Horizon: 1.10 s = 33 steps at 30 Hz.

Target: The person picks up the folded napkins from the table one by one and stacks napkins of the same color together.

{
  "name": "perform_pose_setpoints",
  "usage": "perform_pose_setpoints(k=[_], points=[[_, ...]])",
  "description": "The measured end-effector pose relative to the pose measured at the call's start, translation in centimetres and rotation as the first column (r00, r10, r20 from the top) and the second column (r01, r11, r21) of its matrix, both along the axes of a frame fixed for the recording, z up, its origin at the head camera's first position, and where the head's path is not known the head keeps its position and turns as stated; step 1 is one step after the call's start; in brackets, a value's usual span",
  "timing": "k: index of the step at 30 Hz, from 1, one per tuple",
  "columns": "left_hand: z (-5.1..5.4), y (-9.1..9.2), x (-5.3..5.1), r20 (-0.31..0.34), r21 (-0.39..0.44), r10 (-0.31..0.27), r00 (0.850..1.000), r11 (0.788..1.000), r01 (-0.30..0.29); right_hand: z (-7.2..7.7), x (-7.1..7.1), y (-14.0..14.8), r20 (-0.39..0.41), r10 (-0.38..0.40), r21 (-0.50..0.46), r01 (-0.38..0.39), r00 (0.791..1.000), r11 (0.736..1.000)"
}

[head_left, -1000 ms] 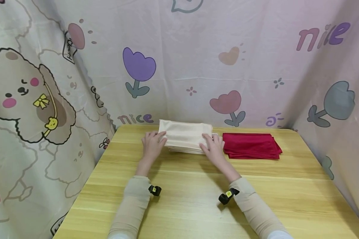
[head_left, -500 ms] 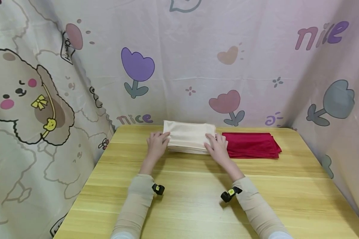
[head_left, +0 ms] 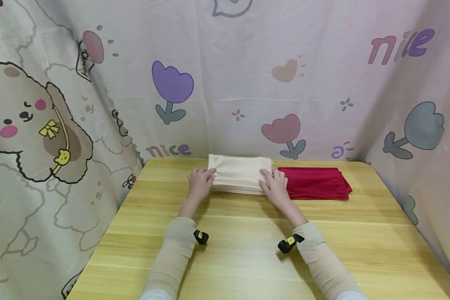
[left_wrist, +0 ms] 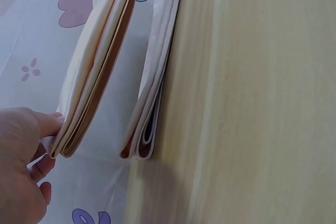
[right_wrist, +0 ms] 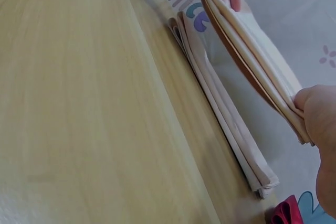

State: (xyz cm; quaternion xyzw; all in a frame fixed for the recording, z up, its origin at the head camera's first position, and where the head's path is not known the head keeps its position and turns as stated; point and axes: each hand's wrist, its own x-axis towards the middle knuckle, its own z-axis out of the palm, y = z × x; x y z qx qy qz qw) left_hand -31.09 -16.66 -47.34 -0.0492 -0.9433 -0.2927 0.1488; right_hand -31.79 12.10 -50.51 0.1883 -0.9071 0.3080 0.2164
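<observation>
A folded cream cloth (head_left: 241,167) is held level between both hands at the far side of the table. My left hand (head_left: 200,183) pinches its left end, thumb on the near side. At the right end my right hand (head_left: 276,187) grips it the same way. In the left wrist view a second folded cream cloth (left_wrist: 153,80) lies on the table under the held one, with a gap between the two. The right wrist view also shows this lower cloth (right_wrist: 223,103), apart from the held cloth (right_wrist: 257,51).
A stack of folded dark red cloth (head_left: 316,183) lies just right of the right hand, its layers slightly fanned at the right end. The wooden table (head_left: 243,250) ends at a printed curtain (head_left: 225,75) behind. Another curtain (head_left: 97,200) hangs along the left.
Both hands have shifted right with the held cream cloth, which now sits slightly lower and more squarely over the lower cloth. The red stack has stayed in place.
</observation>
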Motion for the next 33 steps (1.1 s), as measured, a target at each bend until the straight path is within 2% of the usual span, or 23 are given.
perform_pose_setpoints(k=[18, 28, 33], points=[[-1.1, 0.8, -0.7, 0.059, -0.025, -0.002, 0.998, 1.0, 0.003, -1.0, 0.0, 0.4, 0.063, -0.021, 0.017, 0.02, 0.998, 1.0], [-1.6, 1.0, -1.0, 0.049, -0.046, -0.004, 0.999, 0.999, 0.007, -1.6, -0.5, 0.4, 0.11, -0.032, 0.049, 0.027, 0.993, 0.998], [-2.1, 1.0, -1.3, 0.06, -0.055, -0.009, 0.998, 0.998, 0.012, -1.8, -0.8, 0.4, 0.128, -0.033, 0.051, 0.027, 0.991, 0.998]])
